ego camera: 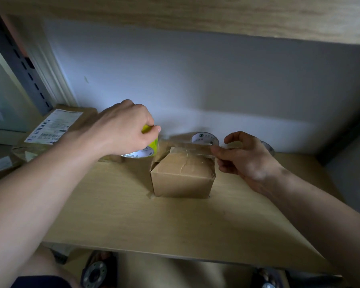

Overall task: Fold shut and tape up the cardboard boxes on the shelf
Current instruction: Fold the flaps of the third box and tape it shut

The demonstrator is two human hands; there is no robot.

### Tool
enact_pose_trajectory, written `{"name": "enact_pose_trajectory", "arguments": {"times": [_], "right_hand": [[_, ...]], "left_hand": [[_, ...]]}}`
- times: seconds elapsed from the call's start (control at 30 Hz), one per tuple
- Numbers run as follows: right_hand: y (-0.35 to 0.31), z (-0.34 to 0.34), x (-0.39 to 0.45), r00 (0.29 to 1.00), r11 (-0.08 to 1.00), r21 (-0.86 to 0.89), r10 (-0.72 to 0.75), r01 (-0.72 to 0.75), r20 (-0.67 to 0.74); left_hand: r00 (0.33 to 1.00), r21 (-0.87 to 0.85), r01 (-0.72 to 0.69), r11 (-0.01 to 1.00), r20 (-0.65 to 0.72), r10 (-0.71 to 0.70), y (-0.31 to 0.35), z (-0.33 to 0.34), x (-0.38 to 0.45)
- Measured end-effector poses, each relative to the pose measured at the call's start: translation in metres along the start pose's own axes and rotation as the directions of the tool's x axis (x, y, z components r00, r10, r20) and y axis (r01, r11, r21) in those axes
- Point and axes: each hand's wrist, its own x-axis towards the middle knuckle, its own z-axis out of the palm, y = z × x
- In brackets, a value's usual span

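gripping the yellow-edged roll of clear packing tape [149, 146] in curled fingers, the left hand [123, 127] hovers just left of the small brown cardboard box [182, 175], which sits mid-shelf on the pale wooden shelf [175, 225]. the right hand [245, 156] pinches the free end of the clear tape strip [195, 145] stretched over the folded flaps. i'd keep it taut, lower it squarely along the seam, then press flat.

A small brown cardboard box [182, 175] sits upright mid-shelf, flaps folded shut, clear tape [197, 155] across its top.
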Motion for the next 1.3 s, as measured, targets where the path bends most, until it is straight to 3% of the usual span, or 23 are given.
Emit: {"name": "enact_pose_trajectory", "arguments": {"times": [0.2,0.73,1.03,1.3], "right_hand": [[0.003,-0.001,0.008,0.999,0.996,-0.089,0.011,-0.014,-0.034],[0.007,-0.001,0.001,0.993,0.991,-0.071,-0.117,0.115,-0.029],[0.011,-0.003,0.007,0.999,0.998,-0.055,-0.042,0.04,-0.033],[0.016,-0.006,0.014,0.995,0.995,0.055,0.083,-0.086,0.063]], "left_hand": [[0.991,0.122,0.076,0.99,0.101,-0.089,-0.001,0.003,-0.003],[0.978,0.037,0.074,0.997,0.191,-0.08,-0.005,0.004,-0.007],[0.969,0.031,0.068,0.997,0.237,-0.073,-0.007,0.012,-0.006],[0.975,-0.016,0.054,0.998,0.215,-0.049,-0.012,0.022,-0.004]]}}
